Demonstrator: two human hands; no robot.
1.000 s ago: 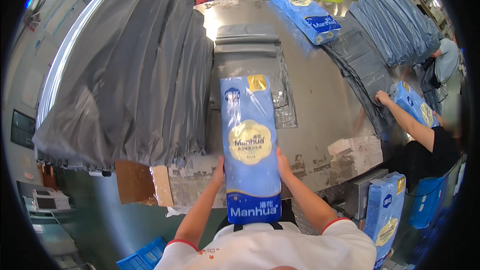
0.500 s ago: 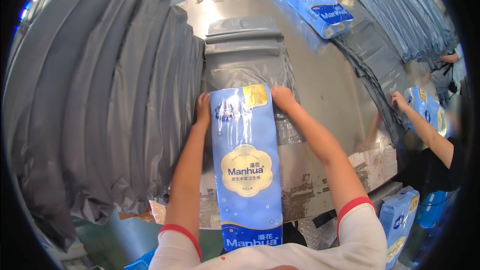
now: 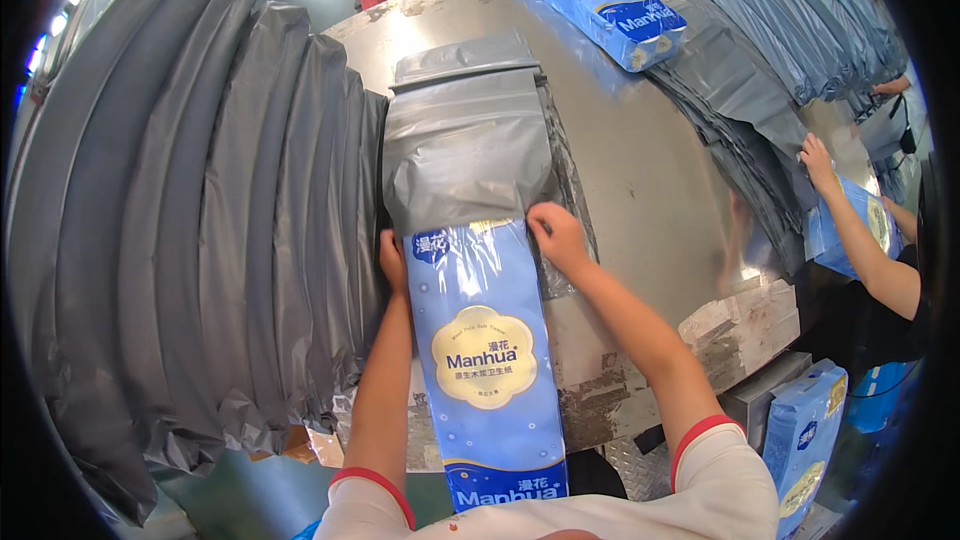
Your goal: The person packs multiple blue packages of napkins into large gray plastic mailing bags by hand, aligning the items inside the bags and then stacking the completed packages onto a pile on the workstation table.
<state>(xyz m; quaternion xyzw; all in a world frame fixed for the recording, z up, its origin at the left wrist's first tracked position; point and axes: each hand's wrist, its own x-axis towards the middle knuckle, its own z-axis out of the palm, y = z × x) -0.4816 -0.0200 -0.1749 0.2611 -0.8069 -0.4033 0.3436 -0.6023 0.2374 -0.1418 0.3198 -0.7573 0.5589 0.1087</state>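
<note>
A long blue plastic-wrapped pack of toilet paper lies lengthwise in front of me, its near end against my body. Its far end is covered by the mouth of a grey plastic bag, the top one of a flat pile on the table. At the bag mouth's right corner, my right hand pinches the edge between thumb and fingers. My left hand is closed at the left corner of the bag, beside the pack, with its fingers partly hidden.
Thick folds of grey bags stand along the left. Another blue pack lies at the back of the metal table. On the right, a co-worker's hand touches grey bags. One more pack stands at lower right.
The bag's mouth has come over the pack's far end, which lay uncovered before. Both my hands have moved slightly nearer to me. The co-worker's hand has lifted a bag edge.
</note>
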